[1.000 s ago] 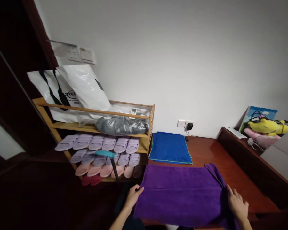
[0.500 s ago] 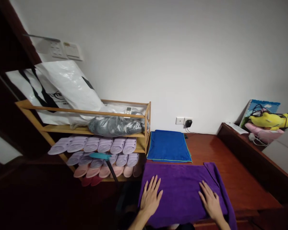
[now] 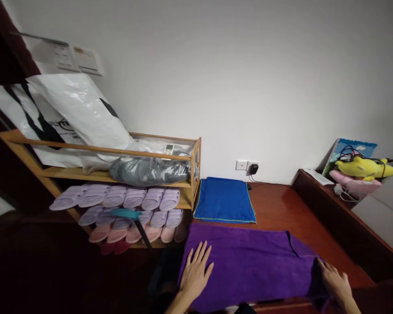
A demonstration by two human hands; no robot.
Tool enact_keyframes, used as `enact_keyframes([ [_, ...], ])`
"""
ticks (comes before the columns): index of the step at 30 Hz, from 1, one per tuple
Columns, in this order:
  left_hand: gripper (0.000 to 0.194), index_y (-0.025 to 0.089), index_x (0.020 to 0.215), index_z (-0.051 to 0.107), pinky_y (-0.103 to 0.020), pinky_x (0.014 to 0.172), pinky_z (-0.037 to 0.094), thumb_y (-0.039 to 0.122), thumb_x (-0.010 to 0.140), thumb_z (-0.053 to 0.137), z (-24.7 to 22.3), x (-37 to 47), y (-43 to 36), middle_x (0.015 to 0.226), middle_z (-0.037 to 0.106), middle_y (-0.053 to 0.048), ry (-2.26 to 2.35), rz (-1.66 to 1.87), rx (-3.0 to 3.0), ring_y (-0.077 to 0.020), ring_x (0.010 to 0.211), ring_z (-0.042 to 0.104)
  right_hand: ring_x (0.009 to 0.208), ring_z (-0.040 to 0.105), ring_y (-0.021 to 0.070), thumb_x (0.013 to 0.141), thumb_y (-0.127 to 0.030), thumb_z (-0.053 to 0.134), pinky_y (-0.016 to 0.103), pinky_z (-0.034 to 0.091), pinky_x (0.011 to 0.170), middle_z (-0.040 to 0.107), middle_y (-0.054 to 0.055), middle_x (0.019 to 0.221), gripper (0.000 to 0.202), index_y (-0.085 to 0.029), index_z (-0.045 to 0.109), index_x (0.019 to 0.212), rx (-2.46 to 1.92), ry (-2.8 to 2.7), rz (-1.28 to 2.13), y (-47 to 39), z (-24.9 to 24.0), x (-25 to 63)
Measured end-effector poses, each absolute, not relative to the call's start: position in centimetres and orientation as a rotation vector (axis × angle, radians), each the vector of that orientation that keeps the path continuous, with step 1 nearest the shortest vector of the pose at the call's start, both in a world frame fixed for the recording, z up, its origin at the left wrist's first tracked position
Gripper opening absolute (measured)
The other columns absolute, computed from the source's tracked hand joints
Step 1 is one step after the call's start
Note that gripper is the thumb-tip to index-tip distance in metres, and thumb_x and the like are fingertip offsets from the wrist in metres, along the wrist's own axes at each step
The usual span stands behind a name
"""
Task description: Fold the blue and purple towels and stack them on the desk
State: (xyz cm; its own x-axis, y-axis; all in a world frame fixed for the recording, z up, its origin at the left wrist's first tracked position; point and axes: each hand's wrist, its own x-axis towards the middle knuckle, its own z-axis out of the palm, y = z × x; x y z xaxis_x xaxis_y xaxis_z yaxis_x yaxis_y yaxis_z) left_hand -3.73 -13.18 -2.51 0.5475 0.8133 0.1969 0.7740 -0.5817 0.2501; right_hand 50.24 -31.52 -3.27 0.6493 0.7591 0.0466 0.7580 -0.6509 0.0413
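A purple towel (image 3: 249, 261) lies spread over the front of the reddish-brown wooden surface. My left hand (image 3: 195, 272) rests flat on its left part, fingers spread, holding nothing. At the towel's right edge is my right hand (image 3: 336, 281), its fingers bent around the edge; the thumb is hard to make out. Near the right hand the towel's edge slants and dips into shadow. Just behind the purple towel, a folded blue towel (image 3: 225, 200) with a green-edged hem lies flat.
To the left, a wooden rack (image 3: 196, 174) holds lilac slippers (image 3: 152, 198), pink slippers (image 3: 114, 235), a white bag (image 3: 81, 113) and a plastic-wrapped grey bundle (image 3: 147, 171). A black plug (image 3: 253, 169) sits in the wall. At right are a raised ledge (image 3: 317, 192) and a yellow plush toy (image 3: 363, 168).
My right hand has moved right, from lying flat on the purple towel to its edge. The towel's right side now reaches further right. My left hand stays flat on it.
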Motion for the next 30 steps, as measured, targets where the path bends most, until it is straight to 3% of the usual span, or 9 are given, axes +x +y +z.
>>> enact_keyframes([
  [5, 0.051, 0.03, 0.142, 0.03, -0.048, 0.11, 0.025, 0.038, 0.092, 0.038, -2.5, -4.3, -13.3, 0.15, 0.028, -0.003, 1.294, 0.454, 2.626, -0.0219, 0.137, 0.026, 0.109, 0.056, 0.0332, 0.072, -0.02, 0.033, 0.063, 0.035, 0.09, 0.064, 0.015, 0.111, 0.048, -0.027, 0.064, 0.108, 2.819, 1.19, 0.105, -29.1, -1.8, 50.1],
  [9, 0.04, 0.026, 0.13, 0.049, -0.046, 0.107, 0.03, 0.029, 0.091, 0.038, -2.4, -4.8, -12.5, 0.143, 0.043, -0.005, 1.281, 0.553, 2.577, -0.0207, 0.133, 0.035, 0.106, 0.057, 0.0311, 0.081, -0.024, 0.028, 0.048, 0.042, 0.087, 0.061, 0.019, 0.11, 0.044, -0.015, 0.06, 0.11, 2.806, 1.302, 0.236, -26.6, -2.6, 47.0],
  [11, 0.034, 0.025, 0.117, 0.059, -0.048, 0.106, 0.029, 0.027, 0.091, 0.037, -2.1, -5.1, -11.2, 0.138, 0.048, -0.006, 1.291, 0.657, 2.534, -0.0221, 0.131, 0.038, 0.102, 0.06, 0.0264, 0.087, -0.03, 0.022, 0.039, 0.046, 0.083, 0.061, 0.017, 0.112, 0.049, -0.014, 0.05, 0.123, 2.826, 1.452, 0.159, -25.3, -3.3, 44.8],
  [14, 0.031, 0.022, 0.111, 0.062, -0.049, 0.108, 0.024, 0.026, 0.089, 0.04, -1.3, -5.7, -8.2, 0.138, 0.048, -0.009, 1.504, 0.826, 2.184, -0.0244, 0.132, 0.037, 0.089, 0.066, 0.027, 0.089, -0.045, 0.016, 0.04, 0.049, 0.075, 0.066, 0.016, 0.105, 0.059, -0.014, 0.032, 0.137, 3.001, 1.415, -0.157, -23.7, -4.0, 42.4],
  [16, 0.034, 0.019, 0.115, 0.059, -0.049, 0.107, 0.025, 0.028, 0.086, 0.044, -0.9, -6.2, -5.9, 0.138, 0.048, -0.012, 1.668, 0.857, 1.824, -0.0258, 0.13, 0.038, 0.086, 0.067, 0.0299, 0.087, -0.054, 0.017, 0.043, 0.05, 0.074, 0.068, 0.016, 0.099, 0.063, -0.016, 0.037, 0.133, 3.083, 1.298, -0.3, -23.2, -4.0, 42.1],
  [18, 0.038, 0.016, 0.115, 0.058, -0.045, 0.101, 0.035, 0.033, 0.083, 0.049, -0.7, -6.9, -3.9, 0.128, 0.056, -0.013, 1.707, 0.817, 1.602, -0.0271, 0.122, 0.048, 0.088, 0.067, 0.031, 0.085, -0.055, 0.022, 0.044, 0.05, 0.075, 0.069, 0.016, 0.096, 0.06, -0.018, 0.047, 0.124, 3.102, 1.271, -0.335, -23.0, -3.7, 42.6],
  [22, 0.035, 0.015, 0.091, 0.066, -0.032, 0.082, 0.048, 0.045, 0.072, 0.062, -0.7, -8.1, -2.0, 0.097, 0.07, -0.01, 1.591, 0.736, 1.481, -0.0248, 0.096, 0.064, 0.088, 0.067, 0.0323, 0.085, -0.045, 0.026, 0.045, 0.049, 0.078, 0.07, 0.016, 0.089, 0.047, -0.02, 0.061, 0.106, 3.127, 1.279, -0.317, -23.1, -2.7, 43.9],
  [26, 0.034, 0.017, 0.068, 0.062, -0.03, 0.073, 0.049, 0.049, 0.059, 0.07, -0.7, -8.3, -1.3, 0.077, 0.069, -0.004, 1.505, 0.73, 1.402, -0.0235, 0.082, 0.064, 0.081, 0.067, 0.0354, 0.084, -0.044, 0.024, 0.047, 0.051, 0.07, 0.07, 0.021, 0.086, 0.051, -0.018, 0.065, 0.098, 3.275, 1.084, -0.224, -23.6, -1.4, 45.7],
  [30, 0.039, 0.018, 0.061, 0.058, -0.027, 0.063, 0.046, 0.052, 0.051, 0.073, 0.0, -8.1, -0.4, 0.063, 0.063, 0.001, 1.443, 0.745, 1.345, -0.019, 0.069, 0.062, 0.069, 0.068, 0.029, 0.08, -0.039, 0.031, 0.038, 0.053, 0.063, 0.07, 0.015, 0.069, 0.044, -0.016, 0.068, 0.086, 3.469, 0.926, -0.144, -23.6, 0.5, 48.3],
])
